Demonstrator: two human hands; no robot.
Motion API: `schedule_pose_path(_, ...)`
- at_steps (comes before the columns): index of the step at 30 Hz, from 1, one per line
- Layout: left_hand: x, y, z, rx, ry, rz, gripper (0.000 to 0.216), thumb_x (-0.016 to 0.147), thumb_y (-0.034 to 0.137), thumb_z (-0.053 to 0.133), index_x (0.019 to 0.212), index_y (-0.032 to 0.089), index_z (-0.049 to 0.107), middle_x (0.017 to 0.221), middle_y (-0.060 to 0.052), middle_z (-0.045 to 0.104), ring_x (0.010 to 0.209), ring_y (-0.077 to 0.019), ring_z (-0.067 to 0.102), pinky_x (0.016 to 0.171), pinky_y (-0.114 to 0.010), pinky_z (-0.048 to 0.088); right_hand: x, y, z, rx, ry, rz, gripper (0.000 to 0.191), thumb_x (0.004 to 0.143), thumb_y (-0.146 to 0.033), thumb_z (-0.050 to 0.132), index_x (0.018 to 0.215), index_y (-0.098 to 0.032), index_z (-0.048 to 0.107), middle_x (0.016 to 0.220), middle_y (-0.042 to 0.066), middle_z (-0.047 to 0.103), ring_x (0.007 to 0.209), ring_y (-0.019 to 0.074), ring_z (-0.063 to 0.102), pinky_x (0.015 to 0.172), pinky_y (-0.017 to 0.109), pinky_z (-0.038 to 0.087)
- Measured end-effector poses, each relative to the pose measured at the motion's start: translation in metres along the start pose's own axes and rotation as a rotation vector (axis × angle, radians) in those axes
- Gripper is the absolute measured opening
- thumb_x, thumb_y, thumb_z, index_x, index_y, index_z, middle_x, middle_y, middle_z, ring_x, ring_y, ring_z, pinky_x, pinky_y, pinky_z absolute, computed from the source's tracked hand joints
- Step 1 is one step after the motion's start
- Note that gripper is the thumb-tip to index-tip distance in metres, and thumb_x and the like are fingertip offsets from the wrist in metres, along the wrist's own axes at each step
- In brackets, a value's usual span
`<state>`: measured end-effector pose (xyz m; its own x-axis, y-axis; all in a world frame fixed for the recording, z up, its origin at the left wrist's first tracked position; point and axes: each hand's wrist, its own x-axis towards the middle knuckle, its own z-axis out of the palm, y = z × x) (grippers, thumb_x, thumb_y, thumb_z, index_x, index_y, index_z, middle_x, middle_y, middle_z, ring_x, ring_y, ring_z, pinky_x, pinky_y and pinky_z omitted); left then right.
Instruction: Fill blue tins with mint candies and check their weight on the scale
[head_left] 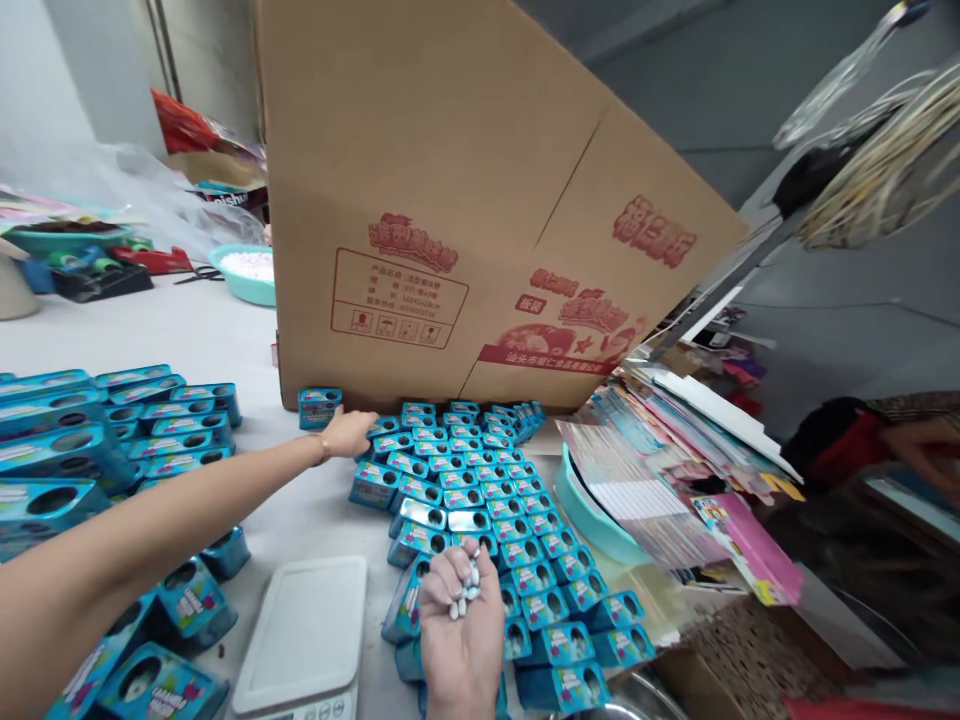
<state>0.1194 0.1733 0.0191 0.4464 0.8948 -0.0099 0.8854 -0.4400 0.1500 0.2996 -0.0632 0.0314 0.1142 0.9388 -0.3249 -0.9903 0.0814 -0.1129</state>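
My right hand (461,620) is turned palm up in the lower middle, its fingers curled round several small white candies (466,590). Farther off, my left hand (350,434) reaches out to the base of the big carton. Its fingers are stretched out, between a lone blue box (319,408) and the back of a packed group of blue boxes (457,462). Whether its fingertips touch a box I cannot tell. These boxes are printed and have a dark round window on top. They stand in close rows under and around my right hand.
A large cardboard carton (420,150) towers at the back. A white scale (304,630) lies at the front. More blue boxes (180,430) stand left. A turquoise bowl (251,290) holds white pieces; another turquoise basin (592,510) stands right, beside stacked printed sheets (660,480).
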Motion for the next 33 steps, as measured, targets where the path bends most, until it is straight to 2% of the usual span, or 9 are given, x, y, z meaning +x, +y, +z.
schedule_pose_path(4,-0.034,-0.014,-0.044,-0.007,0.084,-0.054,0.041,0.094,0.044,0.044,0.109,0.011,0.062,0.102,-0.007,0.068,0.098,-0.0246,0.064,0.089,-0.038,0.046,-0.015,-0.015,0.004,-0.049,-0.015,-0.069,0.017,0.081,-0.021,0.062,0.076,-0.02,0.046,0.056,-0.011,0.036,0.045,0.004,0.035,0.043,0.014,0.029)
schedule_pose_path(8,-0.096,-0.018,-0.074,-0.021,0.112,-0.048,0.046,0.088,0.047,0.045,0.112,0.011,0.061,0.1,-0.009,0.071,0.096,-0.0268,0.064,0.091,-0.038,0.041,-0.024,-0.018,0.008,-0.05,-0.039,-0.09,0.014,0.085,-0.018,0.055,0.075,-0.02,0.045,0.056,-0.01,0.035,0.044,0.0042,0.034,0.043,0.014,0.03)
schedule_pose_path(11,-0.15,0.0,-0.062,-0.071,0.058,0.054,0.041,0.084,0.045,0.053,0.114,0.019,0.062,0.105,-0.006,0.071,0.099,-0.0259,0.063,0.105,-0.049,0.032,-0.022,-0.007,0.008,-0.071,-0.063,-0.05,0.014,0.085,-0.019,0.054,0.075,-0.02,0.045,0.056,-0.011,0.034,0.044,0.0041,0.032,0.042,0.014,0.029)
schedule_pose_path(15,-0.2,0.036,-0.017,-0.179,-0.013,0.15,0.036,0.082,0.042,0.056,0.113,0.024,0.062,0.113,-0.008,0.069,0.108,-0.0285,0.061,0.113,-0.064,0.013,-0.02,0.009,0.002,-0.133,-0.126,0.004,0.017,0.085,-0.024,0.058,0.076,-0.02,0.044,0.056,-0.011,0.034,0.043,0.0034,0.029,0.041,0.013,0.027)
schedule_pose_path(19,-0.212,0.052,0.007,-0.169,-0.106,0.145,0.04,0.083,0.036,0.054,0.121,0.022,0.058,0.123,-0.013,0.065,0.122,-0.0297,0.055,0.114,-0.064,0.011,-0.025,0.01,-0.002,-0.147,-0.118,0.039,0.016,0.085,-0.023,0.057,0.076,-0.02,0.044,0.058,-0.011,0.037,0.043,0.0027,0.029,0.041,0.012,0.026)
schedule_pose_path(22,-0.211,0.048,-0.004,-0.104,-0.11,0.123,0.081,0.073,0.039,0.068,0.144,0.017,0.035,0.146,-0.021,0.045,0.14,-0.0375,0.034,0.113,-0.065,0.013,-0.03,0.004,-0.005,-0.184,-0.068,0.008,0.013,0.083,-0.02,0.056,0.077,-0.02,0.045,0.063,-0.009,0.045,0.046,0.0031,0.034,0.043,0.013,0.031)
schedule_pose_path(25,-0.212,0.037,-0.023,-0.092,-0.006,0.104,0.11,0.07,0.051,0.07,0.153,0.015,0.009,0.156,-0.022,0.027,0.145,-0.0397,0.022,0.113,-0.062,0.016,-0.029,0.002,-0.006,-0.239,-0.023,-0.024,0.009,0.081,-0.02,0.056,0.079,-0.021,0.048,0.069,-0.006,0.051,0.052,0.0051,0.042,0.047,0.017,0.037)
schedule_pose_path(28,-0.216,0.023,-0.031,-0.128,0.038,0.094,0.105,0.075,0.062,0.062,0.154,0.018,0.008,0.154,-0.02,0.032,0.143,-0.0388,0.028,0.114,-0.06,0.018,-0.023,0.006,-0.004,-0.302,-0.001,-0.014,0.008,0.081,-0.02,0.056,0.079,-0.021,0.048,0.072,-0.005,0.052,0.058,0.0066,0.047,0.05,0.019,0.04)
schedule_pose_path(33,-0.224,0.004,-0.016,-0.173,-0.065,0.112,0.089,0.079,0.062,0.057,0.152,0.026,0.021,0.155,-0.013,0.035,0.144,-0.0378,0.025,0.116,-0.06,0.014,-0.012,0.019,0.003,-0.316,0.006,-0.008,0.008,0.085,-0.023,0.051,0.078,-0.021,0.048,0.069,-0.006,0.047,0.056,0.0061,0.045,0.05,0.019,0.039)
